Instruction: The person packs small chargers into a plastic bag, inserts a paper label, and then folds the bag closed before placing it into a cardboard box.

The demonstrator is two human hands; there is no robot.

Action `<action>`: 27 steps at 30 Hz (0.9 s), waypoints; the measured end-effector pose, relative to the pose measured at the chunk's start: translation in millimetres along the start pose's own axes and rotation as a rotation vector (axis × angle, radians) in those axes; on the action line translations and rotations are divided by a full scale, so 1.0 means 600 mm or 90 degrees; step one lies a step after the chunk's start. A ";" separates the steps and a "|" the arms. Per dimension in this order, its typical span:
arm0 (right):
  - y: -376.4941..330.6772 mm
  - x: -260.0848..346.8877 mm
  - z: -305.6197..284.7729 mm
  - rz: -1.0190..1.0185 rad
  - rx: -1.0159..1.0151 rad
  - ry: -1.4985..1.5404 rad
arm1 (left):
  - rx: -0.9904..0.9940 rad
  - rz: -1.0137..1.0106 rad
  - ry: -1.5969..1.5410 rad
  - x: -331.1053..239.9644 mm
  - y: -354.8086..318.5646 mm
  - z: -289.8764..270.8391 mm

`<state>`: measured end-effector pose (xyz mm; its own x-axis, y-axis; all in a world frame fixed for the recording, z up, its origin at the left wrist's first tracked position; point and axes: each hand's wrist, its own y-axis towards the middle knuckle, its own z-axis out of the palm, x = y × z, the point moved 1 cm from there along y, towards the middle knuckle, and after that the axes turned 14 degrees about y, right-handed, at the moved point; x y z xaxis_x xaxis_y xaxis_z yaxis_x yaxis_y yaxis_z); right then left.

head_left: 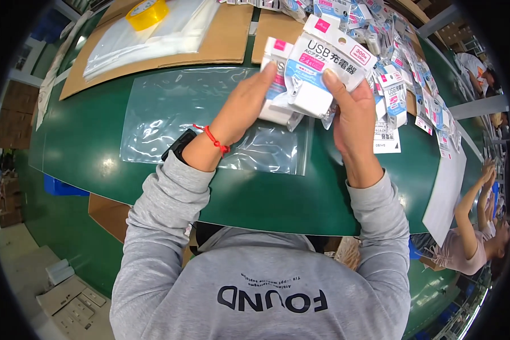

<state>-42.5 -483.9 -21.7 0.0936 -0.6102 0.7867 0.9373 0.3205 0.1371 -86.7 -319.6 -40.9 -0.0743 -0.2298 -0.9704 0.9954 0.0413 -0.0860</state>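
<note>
Both hands hold a small stack of charger packs (317, 73) above the green desk (255, 192); left hand (246, 105) fingers pinch its left side, right hand (351, 110) fingers clasp the right. A clear bag (170, 113) lies flat beneath, more packs (402, 85) piled just right

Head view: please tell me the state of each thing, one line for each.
Left hand: gripping charger packs.
Right hand: gripping same stack.
Charger packs: stacked, held above table.
Clear bag: flat on green table.
Yellow tape roll: lying on plastic sheets.
</note>
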 end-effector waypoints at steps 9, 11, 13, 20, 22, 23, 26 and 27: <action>0.007 -0.004 0.001 -0.113 -0.013 -0.080 | 0.142 0.019 0.232 0.004 -0.018 0.010; 0.008 0.006 -0.004 -0.132 -0.035 -0.073 | 0.132 0.117 0.293 0.005 -0.018 0.020; 0.013 0.012 -0.011 0.121 0.019 0.036 | 0.115 0.118 0.300 -0.009 -0.023 0.016; -0.006 0.034 -0.003 -0.407 0.392 -0.496 | 0.022 -0.071 -0.079 -0.024 -0.017 0.011; -0.008 0.024 0.001 -0.402 0.433 -0.518 | 0.101 -0.142 -0.267 -0.052 -0.022 0.011; -0.012 0.017 0.007 -0.392 0.479 -0.535 | 0.138 -0.180 -0.362 -0.059 -0.022 0.008; -0.032 0.016 0.028 -0.382 0.516 -0.557 | 0.148 -0.140 -0.348 -0.026 -0.021 -0.039; -0.038 0.022 0.034 -0.385 0.495 -0.572 | 0.158 -0.121 -0.341 -0.023 -0.019 -0.044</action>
<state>-69.3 -484.3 -2.2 -0.8006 -0.2117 0.5605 0.2908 0.6807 0.6723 -98.6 -291.6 -32.6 -0.2753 -0.6703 -0.6892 0.9569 -0.2604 -0.1289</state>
